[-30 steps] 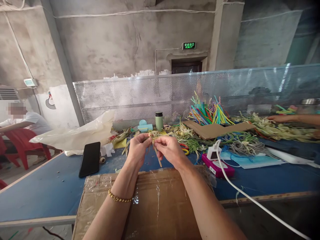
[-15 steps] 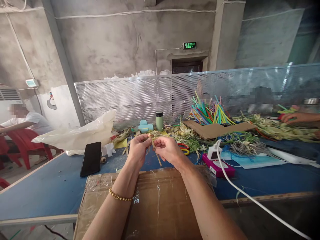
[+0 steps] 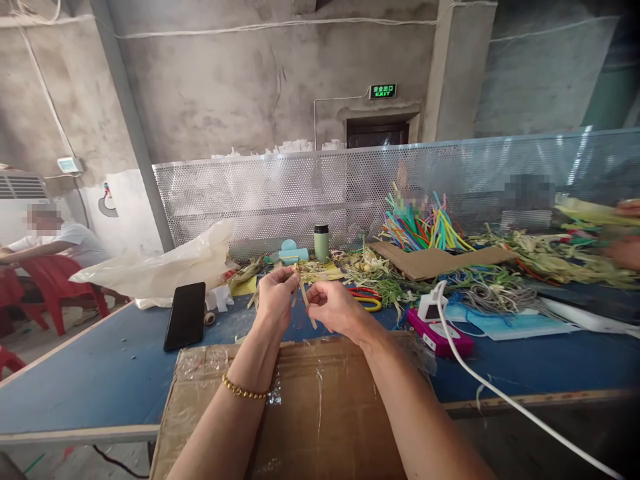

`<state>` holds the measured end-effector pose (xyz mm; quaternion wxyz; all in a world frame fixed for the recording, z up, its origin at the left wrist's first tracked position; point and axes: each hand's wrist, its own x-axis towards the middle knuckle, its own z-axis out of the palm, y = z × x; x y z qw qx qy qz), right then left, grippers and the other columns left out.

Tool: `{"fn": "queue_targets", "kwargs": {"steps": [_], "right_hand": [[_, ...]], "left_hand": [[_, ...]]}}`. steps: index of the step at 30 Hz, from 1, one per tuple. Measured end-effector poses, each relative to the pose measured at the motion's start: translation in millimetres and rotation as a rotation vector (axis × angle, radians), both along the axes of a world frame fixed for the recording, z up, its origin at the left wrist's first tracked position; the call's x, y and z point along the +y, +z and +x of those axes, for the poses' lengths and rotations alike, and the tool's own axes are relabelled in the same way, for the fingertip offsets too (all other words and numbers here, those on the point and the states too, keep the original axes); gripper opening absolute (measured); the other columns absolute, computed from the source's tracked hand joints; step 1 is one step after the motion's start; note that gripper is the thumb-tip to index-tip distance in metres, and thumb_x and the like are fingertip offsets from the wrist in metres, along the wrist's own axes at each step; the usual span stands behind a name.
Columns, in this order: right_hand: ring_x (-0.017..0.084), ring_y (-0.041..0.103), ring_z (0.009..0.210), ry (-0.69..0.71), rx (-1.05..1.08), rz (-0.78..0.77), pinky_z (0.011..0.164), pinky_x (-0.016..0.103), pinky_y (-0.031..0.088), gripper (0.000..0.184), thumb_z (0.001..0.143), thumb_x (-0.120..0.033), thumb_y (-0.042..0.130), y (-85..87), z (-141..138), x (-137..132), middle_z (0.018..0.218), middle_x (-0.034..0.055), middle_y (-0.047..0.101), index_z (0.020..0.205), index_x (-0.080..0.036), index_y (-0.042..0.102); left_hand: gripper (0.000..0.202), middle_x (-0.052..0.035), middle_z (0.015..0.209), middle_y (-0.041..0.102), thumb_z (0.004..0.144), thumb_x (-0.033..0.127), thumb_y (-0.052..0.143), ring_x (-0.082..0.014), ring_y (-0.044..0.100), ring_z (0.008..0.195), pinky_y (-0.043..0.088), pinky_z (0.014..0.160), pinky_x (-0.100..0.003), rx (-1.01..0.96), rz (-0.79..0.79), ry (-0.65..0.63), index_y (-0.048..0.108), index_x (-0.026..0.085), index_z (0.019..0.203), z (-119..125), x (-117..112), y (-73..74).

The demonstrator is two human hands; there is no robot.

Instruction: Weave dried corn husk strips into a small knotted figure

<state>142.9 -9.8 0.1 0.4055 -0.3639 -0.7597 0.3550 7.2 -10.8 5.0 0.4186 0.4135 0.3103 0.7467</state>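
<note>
My left hand (image 3: 277, 293) is closed in a pinch, thumb against forefinger, on the top of a pale tan strip of dried husk (image 3: 303, 297). The strip hangs down at a slant between my two hands. Lower down, my right hand (image 3: 333, 307) has its fingers curled and pressed at the strip's side. Both hands are above the far edge of a taped cardboard box (image 3: 320, 400), with my forearms over its top. The small folded end at my left fingertips is too small to make out well.
On the blue table (image 3: 95, 373) lie a black phone (image 3: 185, 317), a plastic bag (image 3: 160, 267), a magenta power strip (image 3: 440, 331) with a white cable, and husk piles (image 3: 535, 253). A green bottle (image 3: 321, 243) stands behind my hands. A co-worker's hand (image 3: 625, 247) is at far right.
My right hand's fingers have shifted slightly down and opened a little along the strip; my left keeps its pinch. At far right, the co-worker's hands have moved and lifted pale husk.
</note>
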Motion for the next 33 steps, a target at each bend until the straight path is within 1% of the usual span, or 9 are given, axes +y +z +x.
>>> {"fn": "queue_targets", "kwargs": {"steps": [3,5,8,11,15,19,23,27,33], "right_hand": [[0.009,0.054,0.054,-0.041,-0.075,0.151,0.048,0.019,0.039,0.016,0.06,-0.007,0.057,-2.8,-1.1,2.5,0.061,-0.004,0.061,0.072,-0.018,0.059],[0.01,0.055,0.061,-0.048,-0.084,0.222,0.054,0.02,0.041,0.017,0.06,-0.006,0.057,-1.8,-1.5,0.9,0.066,-0.0029,0.062,0.072,-0.018,0.058],[0.01,0.054,0.062,0.004,-0.044,0.262,0.057,0.02,0.044,0.019,0.061,-0.004,0.054,1.7,-1.3,-3.8,0.068,-0.0031,0.061,0.074,-0.018,0.057],[0.009,0.053,0.055,0.047,-0.007,0.2,0.05,0.019,0.044,0.018,0.063,-0.006,0.053,4.1,-0.5,-7.0,0.064,-0.0041,0.058,0.075,-0.018,0.058],[0.009,0.052,0.043,0.02,0.015,0.071,0.038,0.02,0.045,0.018,0.064,-0.007,0.054,5.1,-1.8,-9.3,0.06,-0.0059,0.056,0.077,-0.019,0.057],[0.01,0.056,0.041,-0.018,0.097,0.002,0.038,0.021,0.051,0.014,0.067,-0.007,0.056,7.7,-6.2,-13.9,0.057,-0.0062,0.057,0.074,-0.019,0.055],[0.01,0.056,0.039,-0.076,0.171,-0.043,0.034,0.021,0.049,0.006,0.075,-0.016,0.063,9.9,-8.6,-16.5,0.058,-0.0054,0.059,0.077,-0.018,0.057],[0.011,0.056,0.036,-0.006,0.226,-0.073,0.032,0.021,0.048,0.016,0.082,-0.03,0.063,6.9,-7.6,-11.1,0.056,-0.0041,0.061,0.075,-0.018,0.055],[0.013,0.06,0.037,0.081,0.203,-0.045,0.037,0.022,0.048,0.026,0.089,-0.039,0.058,0.3,-4.6,-4.5,0.05,-0.003,0.061,0.072,-0.018,0.054]], "left_hand": [[0.027,0.0007,0.058,0.058,0.052,0.024,0.086,-0.01,0.051,0.055,0.036,0.051,-0.023,-0.025,0.006,0.034,0.07,0.011,0.07,-1.1,0.8,-0.1],[0.026,0.0007,0.058,0.057,0.051,0.022,0.085,-0.0093,0.05,0.053,0.035,0.05,-0.023,-0.045,-0.01,0.029,0.069,0.011,0.068,-1.7,1.2,0.2],[0.026,0.0007,0.057,0.057,0.05,0.022,0.085,-0.0096,0.05,0.052,0.035,0.05,-0.023,-0.067,-0.03,-0.013,0.069,0.012,0.067,-2.8,2.2,1.0],[0.026,0.0001,0.058,0.057,0.049,0.021,0.086,-0.0106,0.052,0.054,0.036,0.051,-0.023,-0.075,-0.028,-0.026,0.069,0.012,0.067,-3.4,3.6,1.3],[0.025,-0.0004,0.059,0.058,0.049,0.021,0.085,-0.0103,0.052,0.055,0.034,0.051,-0.023,-0.077,-0.027,-0.02,0.069,0.011,0.066,-3.3,5.0,1.0],[0.028,0.0015,0.058,0.056,0.053,0.026,0.086,-0.0078,0.045,0.051,0.03,0.049,-0.023,-0.047,-0.001,0.03,0.069,0.011,0.07,-3.0,3.8,0.9],[0.029,0.0026,0.058,0.056,0.056,0.029,0.086,-0.0068,0.041,0.05,0.027,0.049,-0.023,0.019,0.022,0.087,0.07,0.012,0.073,-1.8,0.9,1.3],[0.028,0.0026,0.059,0.056,0.057,0.029,0.085,-0.007,0.041,0.052,0.027,0.051,-0.024,0.024,0.045,0.065,0.069,0.012,0.072,-0.8,-0.2,1.3],[0.023,0.0008,0.06,0.058,0.055,0.022,0.083,-0.0089,0.049,0.056,0.034,0.055,-0.024,-0.069,0.006,-0.023,0.069,0.012,0.069,-2.7,2.1,1.6]]}}
